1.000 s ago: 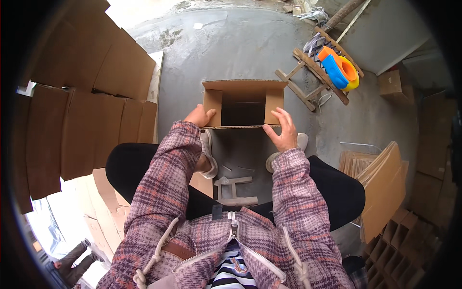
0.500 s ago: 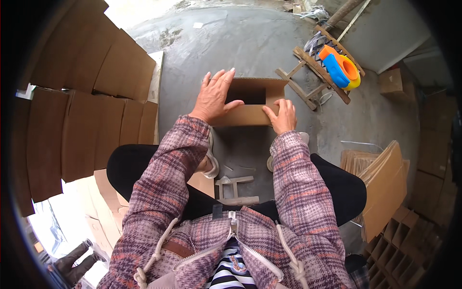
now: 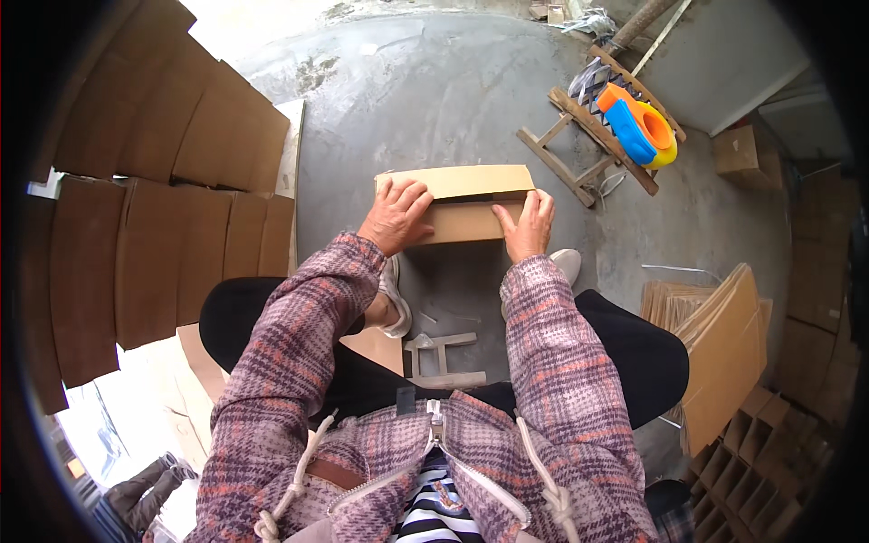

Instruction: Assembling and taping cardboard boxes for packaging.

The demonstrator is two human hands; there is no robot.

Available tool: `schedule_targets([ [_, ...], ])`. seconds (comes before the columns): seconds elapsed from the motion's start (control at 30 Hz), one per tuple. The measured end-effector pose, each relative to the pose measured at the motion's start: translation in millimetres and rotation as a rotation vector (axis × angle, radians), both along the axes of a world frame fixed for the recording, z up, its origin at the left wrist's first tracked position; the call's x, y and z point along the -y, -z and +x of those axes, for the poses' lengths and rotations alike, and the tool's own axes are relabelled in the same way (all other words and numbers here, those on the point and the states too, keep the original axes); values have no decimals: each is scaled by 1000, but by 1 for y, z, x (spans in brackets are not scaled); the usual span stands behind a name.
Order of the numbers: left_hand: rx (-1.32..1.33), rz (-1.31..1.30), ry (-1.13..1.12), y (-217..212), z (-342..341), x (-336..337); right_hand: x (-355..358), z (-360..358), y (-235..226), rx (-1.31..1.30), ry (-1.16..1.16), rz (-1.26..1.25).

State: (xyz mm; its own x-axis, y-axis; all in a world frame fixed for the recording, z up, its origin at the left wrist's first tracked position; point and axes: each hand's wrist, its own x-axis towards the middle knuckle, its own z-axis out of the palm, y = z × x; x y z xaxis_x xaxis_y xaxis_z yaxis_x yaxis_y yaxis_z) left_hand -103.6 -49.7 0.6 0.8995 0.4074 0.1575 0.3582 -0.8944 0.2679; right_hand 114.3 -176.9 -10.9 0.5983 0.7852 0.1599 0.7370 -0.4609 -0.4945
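Observation:
A brown cardboard box (image 3: 466, 224) is in front of me, between my feet. Its far long flap (image 3: 471, 181) leans in over the top, with a dark gap showing beneath its near edge. My left hand (image 3: 398, 215) grips the left end, fingers curled over the top and thumb along the near side. Around the right end is my right hand (image 3: 529, 223), thumb against the near side and fingers on the corner. The underside of the box is hidden.
At the far right, a wooden stool (image 3: 602, 131) carries a blue, orange and yellow tape dispenser (image 3: 643, 127). Stacked cartons (image 3: 172, 244) wall the left. Flattened cardboard sheets (image 3: 724, 353) stand at my right, above several open-ended boxes (image 3: 751, 443). A small wooden frame (image 3: 444, 359) lies between my feet.
The far flap has come down over the box's opening. My left hand has moved nearer and its fingers have curled; my right hand has shifted slightly left.

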Motion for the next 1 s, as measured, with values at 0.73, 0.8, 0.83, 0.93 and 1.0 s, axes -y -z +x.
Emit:
schedule_targets([
  [0.73,748,-860,-792,49,3,8,1,8,14,-260,-23,268],
  [0.8,804,-920,-855,54,3,21,-3,20,10,-264,-48,267],
  [0.83,823,-923,-903,53,6,32,-9,24,1,-266,-74,266],
  [0.93,989,-963,-1078,46,20,73,-28,43,-25,-213,-196,274],
  [1.0,924,-836,-1170,59,24,101,-29,47,-6,-261,-210,201],
])
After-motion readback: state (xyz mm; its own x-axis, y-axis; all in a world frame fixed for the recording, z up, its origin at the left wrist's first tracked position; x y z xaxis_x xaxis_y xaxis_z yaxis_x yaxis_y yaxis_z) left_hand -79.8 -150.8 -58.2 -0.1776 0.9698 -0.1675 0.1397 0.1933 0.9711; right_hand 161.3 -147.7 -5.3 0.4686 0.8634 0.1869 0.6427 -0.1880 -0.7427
